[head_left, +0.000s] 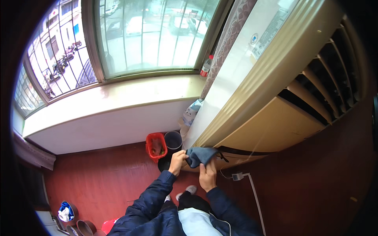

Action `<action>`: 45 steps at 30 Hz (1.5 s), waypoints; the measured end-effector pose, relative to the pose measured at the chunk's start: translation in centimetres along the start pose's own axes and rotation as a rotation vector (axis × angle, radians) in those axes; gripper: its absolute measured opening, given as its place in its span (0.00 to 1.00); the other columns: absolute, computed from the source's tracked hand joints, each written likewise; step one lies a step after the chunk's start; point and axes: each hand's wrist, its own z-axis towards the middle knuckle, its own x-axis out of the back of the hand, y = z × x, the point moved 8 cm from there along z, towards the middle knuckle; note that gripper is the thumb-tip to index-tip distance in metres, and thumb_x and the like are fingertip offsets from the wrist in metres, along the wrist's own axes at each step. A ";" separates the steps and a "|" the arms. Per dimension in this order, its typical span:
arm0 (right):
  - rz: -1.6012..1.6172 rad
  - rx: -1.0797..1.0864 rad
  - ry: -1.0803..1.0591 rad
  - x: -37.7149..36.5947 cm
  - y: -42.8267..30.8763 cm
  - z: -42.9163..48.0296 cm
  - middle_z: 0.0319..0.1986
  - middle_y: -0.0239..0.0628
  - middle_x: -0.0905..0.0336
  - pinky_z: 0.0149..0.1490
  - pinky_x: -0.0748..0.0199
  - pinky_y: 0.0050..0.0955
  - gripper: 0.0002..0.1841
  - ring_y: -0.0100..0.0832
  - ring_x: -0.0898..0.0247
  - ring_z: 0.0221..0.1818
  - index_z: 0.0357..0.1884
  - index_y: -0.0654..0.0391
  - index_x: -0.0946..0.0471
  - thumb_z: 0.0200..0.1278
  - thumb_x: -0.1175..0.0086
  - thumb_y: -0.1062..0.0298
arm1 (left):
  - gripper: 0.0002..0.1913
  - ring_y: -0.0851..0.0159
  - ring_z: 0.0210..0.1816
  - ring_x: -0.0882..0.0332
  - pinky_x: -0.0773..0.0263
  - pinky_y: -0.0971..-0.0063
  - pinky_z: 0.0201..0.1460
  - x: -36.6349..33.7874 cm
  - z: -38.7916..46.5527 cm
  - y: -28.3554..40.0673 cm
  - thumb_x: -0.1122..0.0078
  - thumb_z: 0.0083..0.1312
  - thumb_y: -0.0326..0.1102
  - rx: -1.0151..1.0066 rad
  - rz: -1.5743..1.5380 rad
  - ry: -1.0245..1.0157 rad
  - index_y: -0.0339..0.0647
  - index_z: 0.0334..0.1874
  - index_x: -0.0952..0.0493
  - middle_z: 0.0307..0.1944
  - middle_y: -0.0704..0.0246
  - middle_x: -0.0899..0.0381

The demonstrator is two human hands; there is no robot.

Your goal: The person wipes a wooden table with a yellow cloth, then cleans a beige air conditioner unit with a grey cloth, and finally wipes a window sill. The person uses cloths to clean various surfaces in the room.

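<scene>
A dark blue-grey cloth (pixel 200 156) is stretched between both of my hands, in front of a tall beige floor-standing air conditioner (pixel 265 126). My left hand (pixel 177 162) pinches its left edge. On the other side my right hand (pixel 208 176) grips the lower right part, with the thumb in front and the other fingers partly hidden behind the fabric. A thin dark strap (pixel 223 157) shows just right of the cloth; whether it belongs to the cloth I cannot tell. The cloth hides the lower front corner of the air conditioner.
A red bin (pixel 146 147) and a grey bin (pixel 173 140) stand below the windowsill (pixel 141 91). A plastic bottle (pixel 206 67) is on the sill by the curtain (pixel 226 41). A socket box (pixel 237 176) joins white cable trunking (pixel 256 196) on the red floor (pixel 97 183).
</scene>
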 end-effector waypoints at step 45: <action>-0.135 -0.573 0.826 -4.0 -5.2 1.5 0.61 0.51 0.16 0.65 0.23 0.34 0.17 0.44 0.19 0.61 0.63 0.70 0.18 0.84 0.44 0.68 | 0.24 0.62 0.69 0.22 0.30 0.64 0.74 -7.7 7.5 16.0 0.37 0.80 0.33 -0.325 0.534 -0.997 0.31 0.74 0.25 0.67 0.59 0.18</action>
